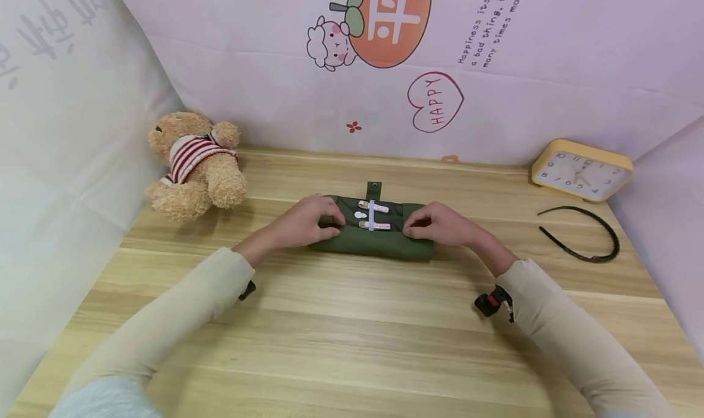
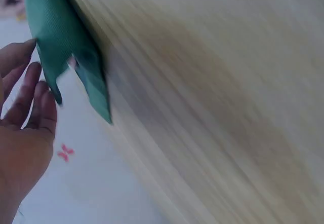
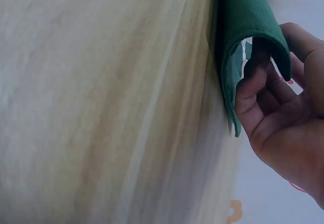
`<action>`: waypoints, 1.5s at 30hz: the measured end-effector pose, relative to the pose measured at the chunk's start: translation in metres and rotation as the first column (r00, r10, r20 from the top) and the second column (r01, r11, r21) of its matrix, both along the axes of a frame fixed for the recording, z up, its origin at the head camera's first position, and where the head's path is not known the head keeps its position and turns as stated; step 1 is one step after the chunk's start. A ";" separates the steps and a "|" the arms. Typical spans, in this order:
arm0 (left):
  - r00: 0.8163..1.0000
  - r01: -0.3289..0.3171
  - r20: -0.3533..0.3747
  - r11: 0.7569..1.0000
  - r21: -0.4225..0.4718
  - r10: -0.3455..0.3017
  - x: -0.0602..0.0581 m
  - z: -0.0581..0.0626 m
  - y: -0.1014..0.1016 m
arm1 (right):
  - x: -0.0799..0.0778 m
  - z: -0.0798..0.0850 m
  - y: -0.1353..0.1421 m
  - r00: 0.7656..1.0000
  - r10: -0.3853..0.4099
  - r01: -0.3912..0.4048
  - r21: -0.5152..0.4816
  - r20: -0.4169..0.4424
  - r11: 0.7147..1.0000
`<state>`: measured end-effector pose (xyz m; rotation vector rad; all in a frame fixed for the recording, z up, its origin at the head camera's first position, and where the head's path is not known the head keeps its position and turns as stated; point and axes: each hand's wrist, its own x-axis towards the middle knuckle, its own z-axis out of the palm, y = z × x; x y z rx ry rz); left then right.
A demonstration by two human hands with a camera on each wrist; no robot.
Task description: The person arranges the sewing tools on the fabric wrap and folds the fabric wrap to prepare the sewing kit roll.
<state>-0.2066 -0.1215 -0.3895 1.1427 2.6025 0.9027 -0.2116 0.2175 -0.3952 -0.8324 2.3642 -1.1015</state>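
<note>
A dark green fabric pouch (image 1: pixel 371 247), its front part folded up into a roll, lies on the table between both hands. A white band (image 1: pixel 371 216) crosses two small white items (image 1: pixel 379 226) inside, which look like nail clippers. From its back edge sticks out a short snap strap (image 1: pixel 374 189). My left hand (image 1: pixel 308 221) pinches the fold near its left end; in the left wrist view, fingertips (image 2: pixel 29 44) meet the green edge. At the right end my right hand (image 1: pixel 440 223) grips the fold, with fingers (image 3: pixel 253 84) inside the curled fabric.
A teddy bear (image 1: pixel 198 164) in a striped shirt leans at the back left. At the right are a yellow clock (image 1: pixel 583 169) and a black headband (image 1: pixel 613 238) on the wooden table (image 1: pixel 352 332). A printed cloth (image 1: pixel 275 88) hangs behind.
</note>
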 end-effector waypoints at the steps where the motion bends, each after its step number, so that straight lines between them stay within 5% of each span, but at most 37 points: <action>1: 0.999 0.022 -0.027 1.000 -0.011 -0.022 0.003 0.001 0.004 | 0.000 0.000 0.000 1.000 0.001 -0.001 0.003 0.005 1.000; 5: 0.993 0.090 -0.075 0.995 -0.038 -0.093 0.010 0.003 0.019 | 0.000 -0.002 0.000 1.000 -0.010 0.010 0.017 0.013 1.000; 11: 0.993 0.107 -0.047 0.989 -0.098 -0.112 0.013 0.000 0.027 | 0.002 0.002 -0.004 0.999 -0.011 0.014 0.066 -0.042 0.998; 20: 0.993 0.115 -0.004 0.986 -0.118 -0.116 0.005 -0.005 0.027 | 0.016 0.020 -0.035 0.946 0.048 -0.002 0.141 -0.321 0.990; 26: 0.993 0.115 0.006 0.985 -0.130 -0.115 0.002 -0.006 0.028 | 0.020 0.013 -0.049 0.930 0.153 -0.100 0.171 -0.334 0.980; 38: 0.995 0.096 0.033 0.982 -0.165 -0.092 0.003 -0.003 0.032 | 0.021 0.005 -0.056 0.904 0.174 -0.097 0.210 -0.390 0.973; 45: 0.995 0.098 0.033 0.979 -0.176 -0.094 0.003 -0.003 0.033 | 0.016 0.009 -0.056 0.910 0.161 -0.094 0.188 -0.382 0.978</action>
